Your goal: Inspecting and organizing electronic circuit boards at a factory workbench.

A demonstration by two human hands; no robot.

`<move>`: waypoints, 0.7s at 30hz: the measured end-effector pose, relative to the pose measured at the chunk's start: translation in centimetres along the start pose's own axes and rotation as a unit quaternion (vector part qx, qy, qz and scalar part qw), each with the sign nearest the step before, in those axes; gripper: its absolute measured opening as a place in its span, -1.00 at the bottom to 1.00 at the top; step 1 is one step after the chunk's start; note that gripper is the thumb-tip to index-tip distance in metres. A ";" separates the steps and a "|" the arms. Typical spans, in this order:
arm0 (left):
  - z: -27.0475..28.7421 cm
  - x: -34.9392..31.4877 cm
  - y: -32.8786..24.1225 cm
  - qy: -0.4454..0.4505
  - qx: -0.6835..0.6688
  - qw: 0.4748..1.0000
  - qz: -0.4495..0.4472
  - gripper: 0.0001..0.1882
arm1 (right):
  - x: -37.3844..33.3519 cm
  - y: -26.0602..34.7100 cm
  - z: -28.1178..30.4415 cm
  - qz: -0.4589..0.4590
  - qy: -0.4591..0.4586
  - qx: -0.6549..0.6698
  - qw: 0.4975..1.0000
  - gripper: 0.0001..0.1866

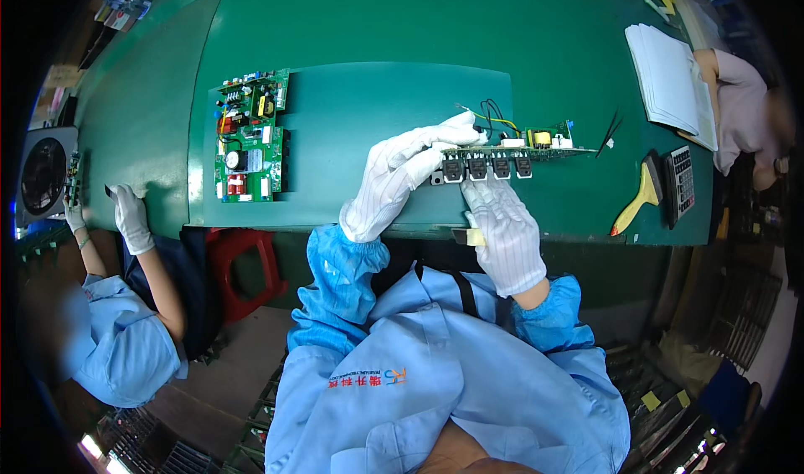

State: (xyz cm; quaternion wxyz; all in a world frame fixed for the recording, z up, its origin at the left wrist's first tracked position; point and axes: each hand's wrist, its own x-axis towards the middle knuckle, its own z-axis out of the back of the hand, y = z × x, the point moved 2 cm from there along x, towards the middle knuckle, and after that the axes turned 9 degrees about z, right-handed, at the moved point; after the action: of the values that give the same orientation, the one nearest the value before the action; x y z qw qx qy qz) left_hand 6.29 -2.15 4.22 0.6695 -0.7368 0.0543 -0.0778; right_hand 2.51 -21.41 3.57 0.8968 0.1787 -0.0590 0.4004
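Note:
In front of me a green circuit board (557,150) is held up edge-on, with a row of black sockets (477,169) facing me. A yellow transformer and thin black and yellow wires (502,122) stand on its far side. My left hand (394,172), in a white striped glove, closes on the board's left end. My right hand (507,235), also gloved, is under the sockets with its fingertips touching them. A small tool (475,237) with a yellowish part and dark flat end sticks out of that hand's left side; its kind is unclear.
More circuit boards (251,139) lie on the left of the green mat (360,97). A yellow-handled brush (645,193), a calculator (681,185) and papers (670,85) are at right. A co-worker (126,323) sits left, by a fan-like device (46,175); another person (745,114) sits right.

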 end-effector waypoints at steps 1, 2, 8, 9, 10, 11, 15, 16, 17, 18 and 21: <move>0.0 -0.3 -0.6 -0.001 0.048 0.999 -0.011 -0.64 | -0.3 0.2 -0.2 -0.008 -0.009 0.004 1.000 -0.61; 0.0 -0.4 -0.2 -0.001 0.049 0.999 -0.012 -0.64 | -0.2 0.3 0.0 -0.008 -0.009 0.003 1.000 -0.61; 0.0 0.2 0.9 -0.040 -0.044 0.998 0.012 -0.63 | -0.7 -1.8 1.0 0.013 -0.139 0.256 0.956 -0.73; -0.2 0.2 1.0 -0.036 -0.069 0.997 0.025 -0.63 | -1.5 -2.3 1.2 -0.089 -0.198 0.340 0.915 -0.71; -0.3 0.2 1.2 -0.031 -0.093 0.994 0.038 -0.63 | -2.4 -2.8 1.3 -0.190 -0.252 0.417 0.853 -0.66; -0.1 0.0 1.2 -0.036 -0.091 0.994 0.040 -0.63 | -2.4 -3.2 2.1 -0.249 -0.296 0.409 0.826 -0.57; 0.4 -0.1 0.7 -0.005 -0.047 0.999 0.024 -0.59 | -1.3 -6.1 3.7 -0.361 -0.369 0.346 0.783 -0.38; 0.5 -0.1 0.5 0.003 0.014 1.000 0.011 -0.54 | -1.0 -6.3 3.6 -0.345 -0.363 0.350 0.792 -0.38; 0.6 0.0 0.9 0.004 0.015 1.000 0.012 -0.54 | -0.8 -6.6 3.5 -0.325 -0.330 0.383 0.799 -0.38; 0.7 -0.1 1.6 0.002 0.017 1.000 0.026 -0.52 | -0.3 -6.7 3.1 -0.319 -0.326 0.387 0.801 -0.40; 0.0 0.3 1.0 -0.006 -0.051 0.997 0.054 -0.50 | 0.2 -7.4 2.0 -0.351 -0.298 0.379 0.803 -0.52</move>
State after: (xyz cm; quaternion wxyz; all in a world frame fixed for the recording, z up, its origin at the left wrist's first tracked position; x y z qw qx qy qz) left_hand 6.57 -2.31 3.24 0.6345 -0.7664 0.0940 -0.0341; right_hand 8.18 -26.58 3.48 0.7752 0.6234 -0.0997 -0.0237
